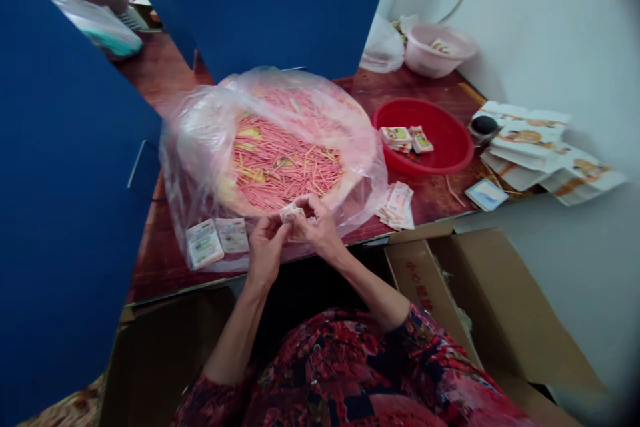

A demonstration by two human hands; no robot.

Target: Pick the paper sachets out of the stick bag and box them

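Observation:
Both my hands meet at the front rim of a large plastic-lined basin full of thin pink and yellow sticks (285,160). Between my fingertips is a small printed packet (292,212). My left hand (267,240) pinches its left side, while my right hand (317,227) has its fingers curled round the other side. The clear plastic bag (193,140) spreads over the basin's edges. Left of my hands lie a stack of printed packets (205,243) and a flatter stack (233,235). More pale packets (397,205) rest to the right of the basin.
A red basin (450,147) holds packed bundles (397,137). Behind it stands a pink basin (435,60). Printed paper bags (540,140), a dark-lidded jar (484,128) and a small notepad (486,195) lie right. Open cardboard boxes (520,300) sit below. Blue partitions (270,7) border the table; a person sits beyond.

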